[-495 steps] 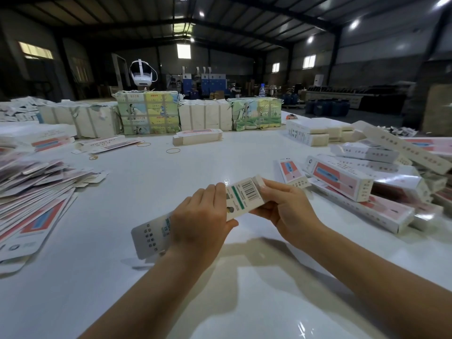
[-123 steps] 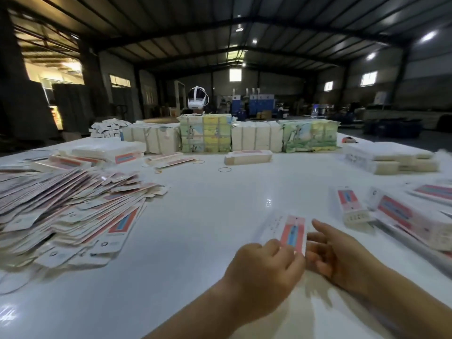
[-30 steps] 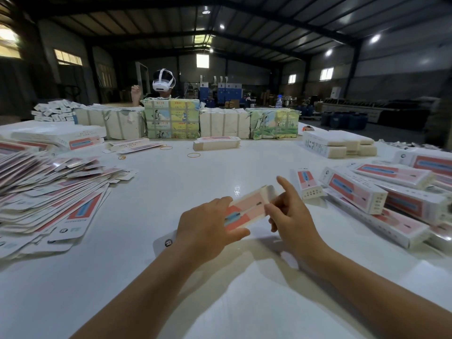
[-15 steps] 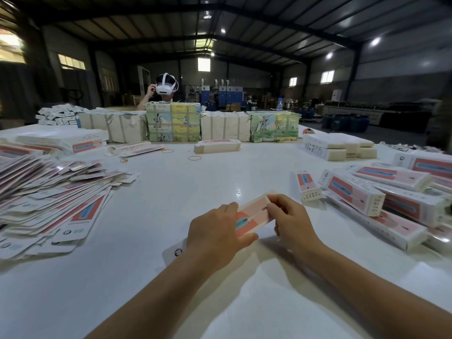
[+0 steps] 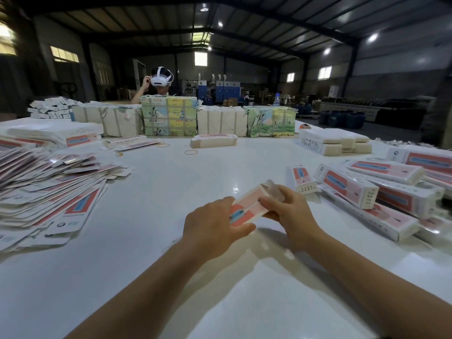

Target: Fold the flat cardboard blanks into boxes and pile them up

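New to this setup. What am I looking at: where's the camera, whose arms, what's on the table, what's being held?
There is no robot. One wide-angle camera sits on a person's head and looks down at their bare arms. The left hand and right hand both grip one partly folded carton, held just above the white table. A fanned heap of flat blanks lies to the left. Finished boxes are piled to the right. Wrapped bundles line the far edge, and behind them is a second person wearing a white headset.
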`<state>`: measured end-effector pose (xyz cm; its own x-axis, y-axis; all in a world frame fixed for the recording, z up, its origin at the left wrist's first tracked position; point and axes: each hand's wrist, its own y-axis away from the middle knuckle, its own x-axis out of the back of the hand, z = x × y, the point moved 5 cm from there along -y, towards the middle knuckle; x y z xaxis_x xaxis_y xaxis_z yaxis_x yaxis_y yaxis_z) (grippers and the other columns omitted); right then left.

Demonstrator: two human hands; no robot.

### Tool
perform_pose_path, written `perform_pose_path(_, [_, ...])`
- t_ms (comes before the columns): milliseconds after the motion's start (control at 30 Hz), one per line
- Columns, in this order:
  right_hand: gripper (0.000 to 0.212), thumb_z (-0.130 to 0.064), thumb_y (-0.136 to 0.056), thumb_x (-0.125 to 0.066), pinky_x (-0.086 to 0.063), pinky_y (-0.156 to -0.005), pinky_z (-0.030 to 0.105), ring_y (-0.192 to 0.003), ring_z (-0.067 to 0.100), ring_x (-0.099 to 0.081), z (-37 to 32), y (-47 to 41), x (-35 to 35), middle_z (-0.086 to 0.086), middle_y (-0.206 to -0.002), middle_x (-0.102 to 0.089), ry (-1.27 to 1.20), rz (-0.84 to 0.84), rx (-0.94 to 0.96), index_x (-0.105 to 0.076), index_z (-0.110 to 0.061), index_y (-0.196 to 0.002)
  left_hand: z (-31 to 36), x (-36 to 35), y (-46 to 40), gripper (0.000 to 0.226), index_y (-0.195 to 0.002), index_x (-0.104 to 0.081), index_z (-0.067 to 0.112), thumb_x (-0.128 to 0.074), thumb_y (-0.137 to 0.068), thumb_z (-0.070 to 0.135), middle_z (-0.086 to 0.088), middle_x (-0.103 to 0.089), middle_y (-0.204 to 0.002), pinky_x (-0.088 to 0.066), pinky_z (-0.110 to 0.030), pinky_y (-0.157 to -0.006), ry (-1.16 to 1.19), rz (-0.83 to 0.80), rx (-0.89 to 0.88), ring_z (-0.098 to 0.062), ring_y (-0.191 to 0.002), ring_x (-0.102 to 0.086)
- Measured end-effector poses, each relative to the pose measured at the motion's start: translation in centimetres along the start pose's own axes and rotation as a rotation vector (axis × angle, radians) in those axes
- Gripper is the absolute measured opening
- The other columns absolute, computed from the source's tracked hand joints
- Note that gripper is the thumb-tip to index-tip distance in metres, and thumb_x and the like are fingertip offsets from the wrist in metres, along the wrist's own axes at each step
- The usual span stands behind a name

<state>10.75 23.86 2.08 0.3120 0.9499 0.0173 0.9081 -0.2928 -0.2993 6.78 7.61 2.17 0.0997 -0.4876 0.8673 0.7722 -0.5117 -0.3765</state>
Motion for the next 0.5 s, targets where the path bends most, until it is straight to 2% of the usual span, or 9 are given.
perform_pose_path(33, [0.009, -0.012, -0.092, -0.059, -0.057, -0.070, 0.023, -0.081, 0.021, -0.070, -0.5, 0.3, -0.1, 0.004, -0.087, -0.071, 0.265, 0.024, 0.118, -0.064, -0.012, -0.099, 0.0, -0.1, 0.0, 0.061, -0.117, -0.045, 0.030, -0.047, -0.075, 0.074, 0.014, -0.058, -0.109, -0.052, -0.022, -0.071, -0.013, -0.005, 0.004, -0.012, -0.081, -0.060])
perform_pose_path(100, [0.019, -0.021, -0.097, -0.050, -0.054, -0.068, 0.016, -0.079, 0.013, -0.066, -0.5, 0.7, -0.8, -0.002, -0.091, -0.069, 0.683, 0.049, 0.258, -0.061, -0.015, -0.111, -0.1, -0.1, -0.1, 0.060, -0.118, -0.044, 0.030, -0.048, -0.076, 0.073, 0.012, -0.058, -0.112, -0.050, -0.021, -0.073, -0.050, 0.004, 0.011, -0.012, -0.082, -0.059])
perform_pose_path(167, [0.030, -0.025, -0.099, -0.046, -0.055, -0.071, 0.022, -0.082, 0.016, -0.065, -0.3, 0.9, -1.6, 0.000, -0.097, -0.068, 0.792, 0.037, 0.286, -0.057, -0.012, -0.124, -0.2, 0.0, -0.1, 0.061, -0.120, -0.043, 0.029, -0.050, -0.078, 0.071, 0.011, -0.057, -0.114, -0.051, -0.023, -0.074, -0.078, 0.024, 0.015, -0.012, -0.084, -0.059])
perform_pose_path(200, [0.031, -0.026, -0.100, -0.045, -0.056, -0.073, 0.025, -0.084, 0.019, -0.066, -0.2, 1.0, -1.7, 0.001, -0.097, -0.068, 0.734, 0.035, 0.252, -0.058, -0.011, -0.124, -0.3, 0.1, -0.1, 0.060, -0.121, -0.043, 0.029, -0.050, -0.078, 0.071, 0.011, -0.058, -0.115, -0.051, -0.024, -0.076, -0.091, 0.036, 0.014, -0.012, -0.086, -0.059])
perform_pose_path(233, [0.030, -0.027, -0.100, -0.045, -0.056, -0.076, 0.028, -0.085, 0.023, -0.066, -0.3, 1.0, -1.6, 0.004, -0.094, -0.070, 0.572, 0.039, 0.186, -0.063, -0.010, -0.118, -0.4, 0.3, -0.1, 0.060, -0.122, -0.043, 0.029, -0.051, -0.079, 0.070, 0.011, -0.058, -0.115, -0.052, -0.026, -0.077, -0.103, 0.049, 0.011, -0.012, -0.087, -0.060])
perform_pose_path(300, [0.032, -0.030, -0.099, -0.047, -0.057, -0.081, 0.034, -0.088, 0.026, -0.069, -0.2, 0.8, -1.3, 0.011, -0.089, -0.072, 0.199, 0.031, 0.025, -0.071, -0.010, -0.096, -0.5, 0.6, -0.1, 0.060, -0.123, -0.042, 0.028, -0.051, -0.079, 0.068, 0.009, -0.058, -0.117, -0.052, -0.028, -0.078, -0.128, 0.085, 0.003, -0.013, -0.090, -0.061])
perform_pose_path(367, [0.024, -0.023, -0.097, -0.052, -0.058, -0.078, 0.032, -0.088, 0.024, -0.070, -0.1, 0.3, -1.1, 0.011, -0.087, -0.074, -0.058, 0.010, -0.095, -0.073, -0.013, -0.090, -0.4, 0.8, -0.1, 0.061, -0.125, -0.041, 0.028, -0.051, -0.080, 0.068, 0.009, -0.057, -0.119, -0.052, -0.027, -0.077, -0.164, 0.126, -0.015, -0.014, -0.092, -0.060])
perform_pose_path(433, [0.020, -0.010, -0.094, -0.055, -0.059, -0.071, 0.029, -0.086, 0.025, -0.071, 0.2, 0.0, -1.0, 0.011, -0.087, -0.074, -0.209, 0.013, -0.171, -0.073, -0.013, -0.087, -0.3, 0.7, -0.1, 0.062, -0.126, -0.040, 0.028, -0.050, -0.080, 0.068, 0.009, -0.057, -0.118, -0.051, -0.027, -0.076, -0.198, 0.149, -0.030, -0.014, -0.093, -0.059])
perform_pose_path(500, [0.027, -0.004, -0.093, -0.053, -0.058, -0.067, 0.028, -0.084, 0.026, -0.072, 0.4, 0.0, -0.8, 0.013, -0.087, -0.074, -0.253, 0.026, -0.206, -0.075, -0.014, -0.082, -0.2, 0.6, -0.2, 0.063, -0.127, -0.039, 0.028, -0.050, -0.080, 0.068, 0.009, -0.057, -0.119, -0.049, -0.026, -0.074, -0.201, 0.165, -0.043, -0.013, -0.094, -0.059])
